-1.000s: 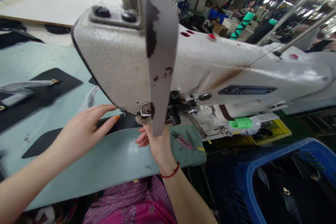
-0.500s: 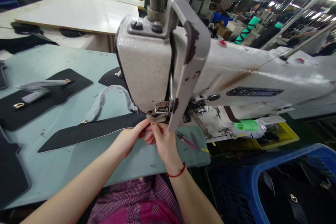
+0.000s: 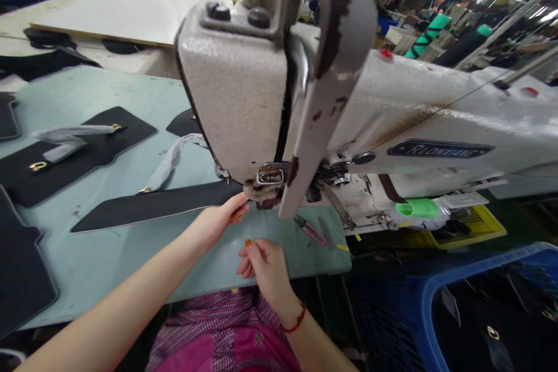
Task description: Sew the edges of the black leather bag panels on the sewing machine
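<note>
My left hand point(image 3: 223, 216) is closed on the edge of a black leather-like panel point(image 3: 161, 202), right beside the needle area of a white sewing machine point(image 3: 235, 87). The panel lies on the pale green table, its far end under the machine head. A handle wrapped in clear plastic point(image 3: 171, 164) is fixed to it by a gold-coloured fitting point(image 3: 145, 190). Nearer my body, over the table's front edge, my right hand point(image 3: 264, 264) is apart from the panel with thumb and fingers curled together. Whether something thin is between those fingers I cannot make out.
Pink-handled thread snips point(image 3: 313, 233) lie on the table right of the needle. Other black panels point(image 3: 82, 157) with wrapped handles are spread at the left. A blue plastic basket point(image 3: 422, 296) holding black pieces stands at the lower right, near a yellow tray point(image 3: 488, 226).
My right hand has drawn back from the needle area toward my body, parting from my left hand. The left stays at the panel's edge. The view has moved closer to the machine.
</note>
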Action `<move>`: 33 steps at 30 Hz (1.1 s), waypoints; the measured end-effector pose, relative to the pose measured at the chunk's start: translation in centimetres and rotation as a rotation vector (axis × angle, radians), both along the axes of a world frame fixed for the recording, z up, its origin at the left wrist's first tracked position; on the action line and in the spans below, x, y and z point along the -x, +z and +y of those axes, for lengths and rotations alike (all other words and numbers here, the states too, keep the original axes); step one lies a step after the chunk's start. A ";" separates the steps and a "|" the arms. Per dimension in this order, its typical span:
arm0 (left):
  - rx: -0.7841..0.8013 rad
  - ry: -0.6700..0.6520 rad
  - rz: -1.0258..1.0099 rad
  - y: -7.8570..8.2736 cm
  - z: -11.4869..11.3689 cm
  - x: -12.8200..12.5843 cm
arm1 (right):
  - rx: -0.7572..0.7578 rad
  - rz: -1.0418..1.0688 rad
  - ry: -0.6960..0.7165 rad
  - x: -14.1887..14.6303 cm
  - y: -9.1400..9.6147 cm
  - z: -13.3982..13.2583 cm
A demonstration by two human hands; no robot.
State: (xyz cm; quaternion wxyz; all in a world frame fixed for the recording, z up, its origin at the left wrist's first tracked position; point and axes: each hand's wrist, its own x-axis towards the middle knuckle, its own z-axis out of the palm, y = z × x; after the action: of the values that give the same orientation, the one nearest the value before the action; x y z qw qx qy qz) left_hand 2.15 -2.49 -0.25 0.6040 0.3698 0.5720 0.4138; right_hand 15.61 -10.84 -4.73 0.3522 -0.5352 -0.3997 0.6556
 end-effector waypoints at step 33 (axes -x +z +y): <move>0.225 0.520 0.060 -0.5 -2.9 -6.5 | -0.174 -0.173 0.154 -0.8 -2.4 -0.7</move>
State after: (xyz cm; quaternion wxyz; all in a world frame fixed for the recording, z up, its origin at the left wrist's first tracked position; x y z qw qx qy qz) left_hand 8.66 -5.39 -0.75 0.4975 0.1535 0.7077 0.4776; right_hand 16.37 -11.53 -7.11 0.3102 -0.5250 -0.5237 0.5949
